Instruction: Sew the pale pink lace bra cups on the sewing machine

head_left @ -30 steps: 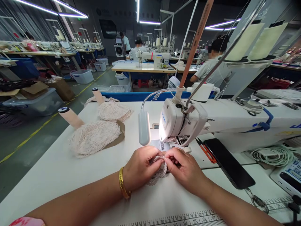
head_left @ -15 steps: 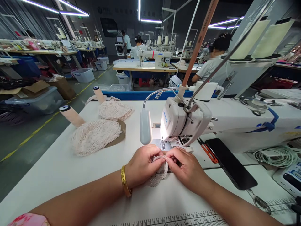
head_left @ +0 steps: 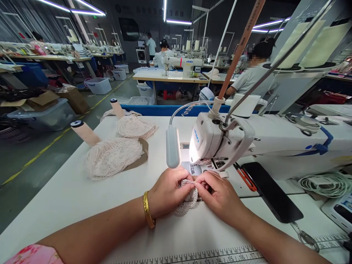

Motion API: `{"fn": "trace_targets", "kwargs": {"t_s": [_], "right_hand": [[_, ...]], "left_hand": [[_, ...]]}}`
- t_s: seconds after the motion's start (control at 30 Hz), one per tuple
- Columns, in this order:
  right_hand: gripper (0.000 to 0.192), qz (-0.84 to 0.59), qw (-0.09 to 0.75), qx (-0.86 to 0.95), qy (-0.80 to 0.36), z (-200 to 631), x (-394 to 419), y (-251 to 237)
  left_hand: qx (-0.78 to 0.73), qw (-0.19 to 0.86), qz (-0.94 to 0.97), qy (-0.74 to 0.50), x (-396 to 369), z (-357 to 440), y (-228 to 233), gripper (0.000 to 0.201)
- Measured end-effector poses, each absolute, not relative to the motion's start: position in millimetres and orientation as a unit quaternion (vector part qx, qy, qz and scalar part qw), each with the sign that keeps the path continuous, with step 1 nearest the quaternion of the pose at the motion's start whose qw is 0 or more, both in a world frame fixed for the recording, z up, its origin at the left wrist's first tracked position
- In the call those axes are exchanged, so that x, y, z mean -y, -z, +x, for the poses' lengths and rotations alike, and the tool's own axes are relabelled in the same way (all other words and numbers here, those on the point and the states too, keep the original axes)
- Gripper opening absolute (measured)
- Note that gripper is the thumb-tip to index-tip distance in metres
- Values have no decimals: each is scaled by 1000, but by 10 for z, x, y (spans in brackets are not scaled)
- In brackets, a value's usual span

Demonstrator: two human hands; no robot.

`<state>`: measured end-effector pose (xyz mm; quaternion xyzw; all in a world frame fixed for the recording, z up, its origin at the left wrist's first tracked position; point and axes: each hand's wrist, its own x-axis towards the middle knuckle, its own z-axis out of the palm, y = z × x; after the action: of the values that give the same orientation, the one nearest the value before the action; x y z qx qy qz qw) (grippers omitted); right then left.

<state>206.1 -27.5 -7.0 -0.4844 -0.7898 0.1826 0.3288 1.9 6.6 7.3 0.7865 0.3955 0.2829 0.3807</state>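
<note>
A pale pink lace piece (head_left: 187, 203) is pinched between both hands just in front of the sewing machine (head_left: 217, 137). My left hand (head_left: 171, 190) grips its upper edge with thumb and fingers closed. From the other side my right hand (head_left: 217, 191) pinches the same edge, the two thumbs close together. The lace's scalloped border hangs below the fingers toward the table. Behind the hands lies the lit needle area, partly covered by the machine head. Part of the lace is hidden inside the fingers.
Lace stacks (head_left: 114, 156) and thread cones (head_left: 85, 132) stand on the left of the table (head_left: 68, 198). A lamp (head_left: 173, 146) hangs left of the needle. To the right lie orange-handled snips (head_left: 247, 179), a phone (head_left: 272, 192) and a coiled cable (head_left: 324, 183). A printed ruler (head_left: 220, 256) runs along the front.
The view has shifted slightly, so the machine and lamp appear a little farther right. Both hands keep their pinch on the lace, with hardly any movement.
</note>
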Motion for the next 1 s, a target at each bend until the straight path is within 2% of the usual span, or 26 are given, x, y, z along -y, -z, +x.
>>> {"fn": "trace_targets", "kwargs": {"t_s": [0.23, 0.33, 0.5, 0.63, 1.0], "right_hand": [[26, -547, 273, 783, -119, 1982, 191, 185], [23, -565, 262, 775, -106, 1966, 173, 212], [15, -560, 274, 775, -104, 1986, 185, 209], [17, -549, 264, 784, -118, 2042, 198, 220], [26, -450, 256, 855, -42, 2182, 245, 188]], "left_hand": [[-454, 209, 844, -197, -105, 106, 5, 17], [-438, 114, 858, -244, -66, 117, 3, 4], [-316, -35, 904, -285, -4, 80, 26, 19], [-282, -12, 921, -268, -16, 52, 59, 25], [-301, 15, 921, -249, -7, 15, 23, 17]]}}
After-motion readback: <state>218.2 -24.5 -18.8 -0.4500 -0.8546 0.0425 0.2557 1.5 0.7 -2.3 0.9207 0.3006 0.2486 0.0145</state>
